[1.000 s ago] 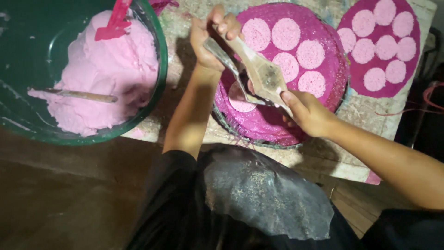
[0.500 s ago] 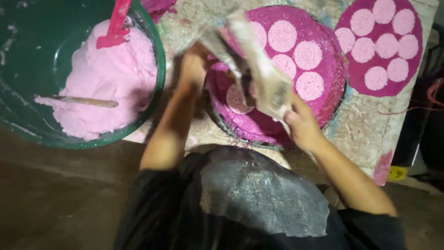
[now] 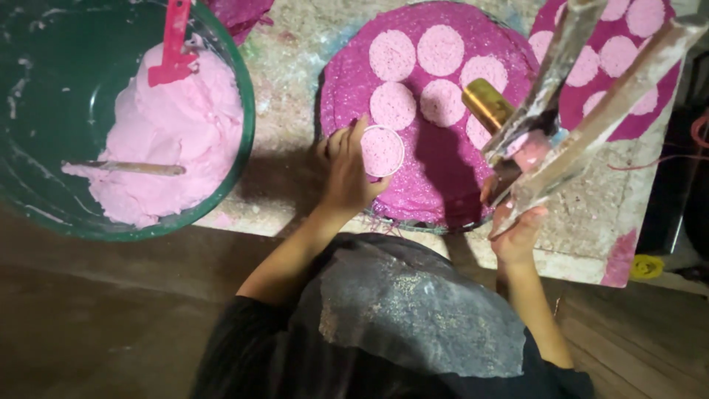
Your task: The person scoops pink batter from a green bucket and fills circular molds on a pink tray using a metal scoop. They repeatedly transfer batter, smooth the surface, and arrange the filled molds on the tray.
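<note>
The bench (image 3: pixel 288 96), a pale, speckled slab crusted with dried splashes, carries everything here. At its left end stands a big green bowl (image 3: pixel 244 148), wide and deep, with a heap of soft pink dough (image 3: pixel 177 140) piled against its right wall; a red scraper (image 3: pixel 171 44) is stuck upright into the top of the heap and a wooden stick (image 3: pixel 133 168) lies across its lower part. To the right of the bowl sits a round magenta tray (image 3: pixel 436 177) covered with a glittery sheet, on which pale pink discs (image 3: pixel 440 50) lie in a cluster, close together but apart. Farther right, partly cut off by the frame edge, a second magenta tray (image 3: pixel 642 122) holds more discs of the same kind. The left hand (image 3: pixel 347 174) rests on the near left part of the first tray, fingers curled and pressed to the side of a fresh pink disc (image 3: pixel 382 151), which lies flat on the sheet below the others. The right hand (image 3: pixel 517 222) is raised above the tray's near right edge, closed around the lower end of a wooden press (image 3: pixel 583 103), two long, dough-smeared paddles that fan apart toward the upper right. A brass-coloured cylinder (image 3: pixel 487 105) and a small pink lump (image 3: pixel 532 151) show where the paddles meet.
</note>
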A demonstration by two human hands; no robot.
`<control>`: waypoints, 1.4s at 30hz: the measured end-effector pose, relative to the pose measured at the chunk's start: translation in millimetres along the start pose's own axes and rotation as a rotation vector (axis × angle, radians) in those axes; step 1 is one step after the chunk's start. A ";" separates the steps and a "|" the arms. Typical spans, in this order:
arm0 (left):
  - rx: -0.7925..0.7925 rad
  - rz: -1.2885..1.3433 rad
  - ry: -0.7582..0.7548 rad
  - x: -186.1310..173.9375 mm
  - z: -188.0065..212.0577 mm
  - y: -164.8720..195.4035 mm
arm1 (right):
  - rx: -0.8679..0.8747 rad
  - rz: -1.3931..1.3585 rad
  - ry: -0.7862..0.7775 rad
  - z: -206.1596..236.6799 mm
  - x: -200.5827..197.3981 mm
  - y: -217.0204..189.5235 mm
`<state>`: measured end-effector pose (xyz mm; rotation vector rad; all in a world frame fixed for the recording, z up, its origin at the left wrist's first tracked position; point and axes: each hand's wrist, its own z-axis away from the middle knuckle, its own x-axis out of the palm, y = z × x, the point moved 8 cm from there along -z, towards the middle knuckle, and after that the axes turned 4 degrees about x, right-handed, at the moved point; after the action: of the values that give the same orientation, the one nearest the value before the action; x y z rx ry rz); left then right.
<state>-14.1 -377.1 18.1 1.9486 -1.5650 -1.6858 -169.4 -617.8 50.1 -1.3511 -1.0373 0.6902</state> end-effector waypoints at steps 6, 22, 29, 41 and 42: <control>-0.017 0.052 0.065 -8.6 -3.3 10.0 | -0.013 -0.030 0.044 12.2 -22.5 11.8; 0.112 -0.121 -0.284 72.2 -32.7 41.8 | -0.065 -0.014 0.225 55.2 -86.0 21.9; 0.131 -0.210 -0.253 66.6 -51.3 34.9 | 0.012 0.181 0.177 50.7 -74.5 8.8; -0.153 2.365 -0.248 48.7 -132.3 59.4 | 1.088 0.473 -0.429 -16.3 -20.9 11.9; -0.147 2.399 -0.176 50.8 -134.0 53.4 | 1.040 0.645 -0.459 -29.1 -18.9 0.5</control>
<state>51.1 -505.5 69.6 -0.6946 -1.7987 -0.5088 -151.2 -647.3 48.4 -0.5641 -0.3878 1.7790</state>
